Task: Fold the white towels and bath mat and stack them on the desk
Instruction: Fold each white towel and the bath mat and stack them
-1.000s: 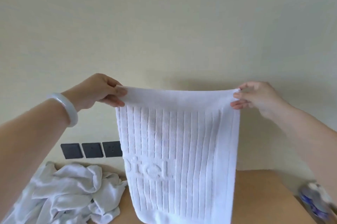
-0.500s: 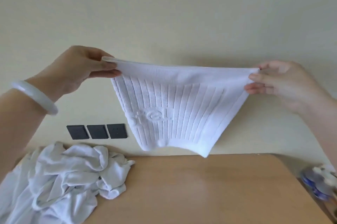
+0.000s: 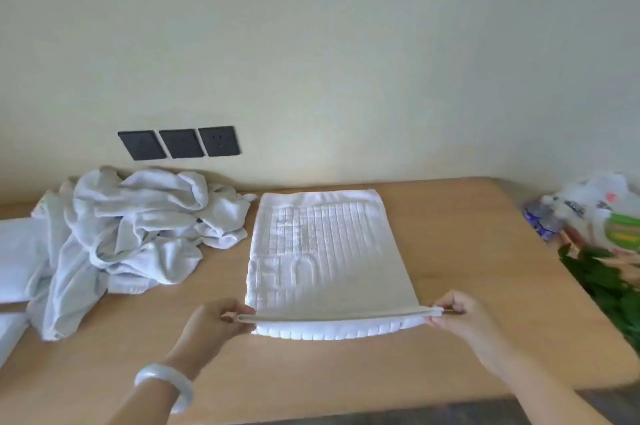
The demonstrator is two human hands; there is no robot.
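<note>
Left hand (image 3: 214, 320) and right hand (image 3: 460, 317) fingers are pinching the mat's (image 3: 325, 251) near corners, the rest lying on the surface (image 3: 450, 234). Bag (image 3: 602, 213) at right is holding something blurry.

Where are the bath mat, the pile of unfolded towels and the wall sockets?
bath mat (image 3: 329, 258): head view, on its ribbed middle.
pile of towels (image 3: 138, 230): head view, on the crumpled centre.
wall sockets (image 3: 181, 144): head view, on the middle plate of three.
</note>
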